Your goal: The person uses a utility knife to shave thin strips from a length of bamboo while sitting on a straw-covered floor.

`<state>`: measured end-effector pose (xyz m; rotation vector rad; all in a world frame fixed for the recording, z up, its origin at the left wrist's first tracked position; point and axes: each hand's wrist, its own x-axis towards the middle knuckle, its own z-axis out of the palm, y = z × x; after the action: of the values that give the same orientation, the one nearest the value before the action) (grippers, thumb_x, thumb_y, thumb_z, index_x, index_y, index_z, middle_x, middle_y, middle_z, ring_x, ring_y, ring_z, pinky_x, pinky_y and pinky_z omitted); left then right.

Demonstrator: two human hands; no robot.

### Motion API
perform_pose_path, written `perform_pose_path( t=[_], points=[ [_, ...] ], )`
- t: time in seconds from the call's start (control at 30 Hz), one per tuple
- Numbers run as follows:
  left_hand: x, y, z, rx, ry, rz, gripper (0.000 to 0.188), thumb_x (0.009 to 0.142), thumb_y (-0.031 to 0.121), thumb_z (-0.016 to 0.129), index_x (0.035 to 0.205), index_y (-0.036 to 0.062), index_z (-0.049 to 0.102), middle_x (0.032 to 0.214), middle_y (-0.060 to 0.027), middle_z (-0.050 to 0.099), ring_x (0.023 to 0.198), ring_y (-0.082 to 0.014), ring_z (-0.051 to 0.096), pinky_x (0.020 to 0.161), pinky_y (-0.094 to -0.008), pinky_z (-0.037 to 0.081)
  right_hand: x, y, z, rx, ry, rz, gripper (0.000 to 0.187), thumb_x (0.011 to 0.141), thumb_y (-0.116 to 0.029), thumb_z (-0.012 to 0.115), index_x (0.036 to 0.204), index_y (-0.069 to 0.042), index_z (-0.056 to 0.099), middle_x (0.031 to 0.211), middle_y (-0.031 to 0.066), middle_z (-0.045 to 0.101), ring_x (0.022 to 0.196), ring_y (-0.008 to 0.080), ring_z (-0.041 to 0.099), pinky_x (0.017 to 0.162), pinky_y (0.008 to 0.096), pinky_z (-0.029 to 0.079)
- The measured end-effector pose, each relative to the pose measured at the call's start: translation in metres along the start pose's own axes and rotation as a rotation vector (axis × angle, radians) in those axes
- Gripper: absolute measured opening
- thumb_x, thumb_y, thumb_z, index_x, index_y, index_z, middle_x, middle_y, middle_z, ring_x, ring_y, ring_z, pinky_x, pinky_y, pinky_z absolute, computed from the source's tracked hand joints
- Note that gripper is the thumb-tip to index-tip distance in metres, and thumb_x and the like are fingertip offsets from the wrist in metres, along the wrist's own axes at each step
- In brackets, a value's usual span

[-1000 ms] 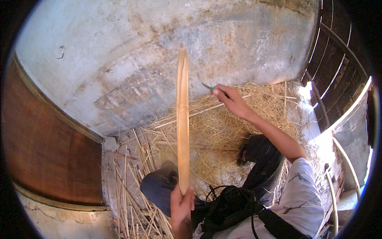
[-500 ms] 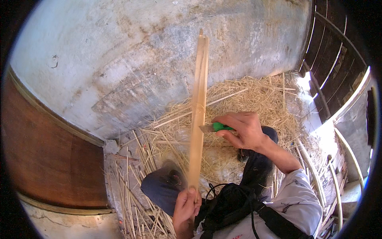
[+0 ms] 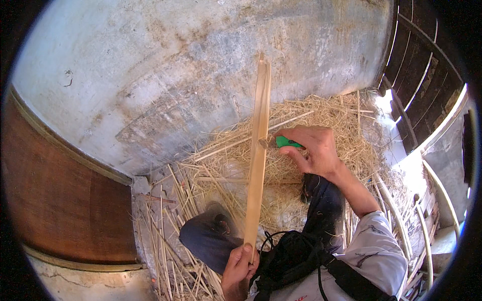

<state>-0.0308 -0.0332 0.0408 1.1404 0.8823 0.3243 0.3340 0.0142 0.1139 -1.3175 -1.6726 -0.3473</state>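
Straw-strewn floor (image 3: pixel 321 120) — cane strip (image 3: pixel 257 150), green-handled knife (image 3: pixel 286 142)

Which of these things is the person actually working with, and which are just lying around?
In use:
- long pale split cane strip, lower end gripped by left hand
- green-handled knife in right hand, against the strip

Lying about:
- heap of pale shavings
- loose cane slivers
- grey wall

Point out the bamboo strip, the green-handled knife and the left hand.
bamboo strip (image 3: pixel 257 165): head view, middle of its length.
green-handled knife (image 3: pixel 286 142): head view, green handle showing beside the right hand's fingers.
left hand (image 3: pixel 238 263): head view, back of the hand gripping the strip's lower end.
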Motion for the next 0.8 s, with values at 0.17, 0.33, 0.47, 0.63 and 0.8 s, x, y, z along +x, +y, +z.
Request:
perform_pose_path(
  t=[0.17,0.33,0.47,0.63,0.8],
  points=[
    [0.0,-0.004,-0.002,-0.056,0.02,0.02,0.057,0.118,0.052,0.039,0.084,0.007,0.05,0.058,-0.0018,0.044,0.04,-0.0097,0.038,0.037,-0.0283,0.031,0.007,0.005,0.0,-0.081,-0.077,0.024,0.03,0.092,-0.033,0.082,0.115,-0.013,0.079,0.094,0.0106,0.079,0.078,0.0309,0.077,0.067,0.0411,0.06],
    [0.0,-0.01,-0.006,-0.057,0.036,-0.006,0.057,0.118,0.053,0.04,0.084,0.0074,0.051,0.059,-0.0013,0.045,0.041,-0.0094,0.038,0.037,-0.0284,0.032,0.014,0.019,0.007,-0.073,0.004,0.063,0.029,0.096,-0.034,0.079,0.115,-0.012,0.08,0.096,0.0126,0.08,0.079,0.0335,0.077,0.069,0.0416,0.06],
    [-0.004,-0.012,-0.003,-0.007,0.086,-0.098,0.055,0.118,0.05,0.041,0.084,0.0079,0.052,0.059,0.0001,0.044,0.042,-0.0087,0.038,0.039,-0.0281,0.032,0.034,0.052,0.005,-0.169,0.128,0.155,0.03,0.1,-0.034,0.076,0.118,-0.01,0.079,0.095,0.0143,0.079,0.077,0.0366,0.076,0.068,0.0431,0.059],
    [-0.011,-0.034,-0.013,-0.007,0.04,-0.121,0.051,0.119,0.045,0.045,0.084,0.0091,0.053,0.061,0.0026,0.044,0.045,-0.0073,0.037,0.042,-0.027,0.03,0.052,0.104,-0.01,-0.327,0.066,0.515,0.043,0.107,-0.047,0.063,0.12,-0.01,0.079,0.093,0.0195,0.077,0.084,0.0389,0.076,0.075,0.0482,0.058],
    [-0.006,-0.01,0.0,-0.037,0.245,-0.155,0.045,0.117,0.042,0.051,0.086,0.0099,0.056,0.064,0.0036,0.045,0.048,-0.0057,0.037,0.043,-0.0258,0.029,0.032,0.13,-0.01,-0.282,-0.158,0.672,0.052,0.107,-0.056,0.06,0.119,-0.009,0.078,0.087,0.0205,0.075,0.085,0.0391,0.074,0.078,0.0486,0.056]
  ],
)
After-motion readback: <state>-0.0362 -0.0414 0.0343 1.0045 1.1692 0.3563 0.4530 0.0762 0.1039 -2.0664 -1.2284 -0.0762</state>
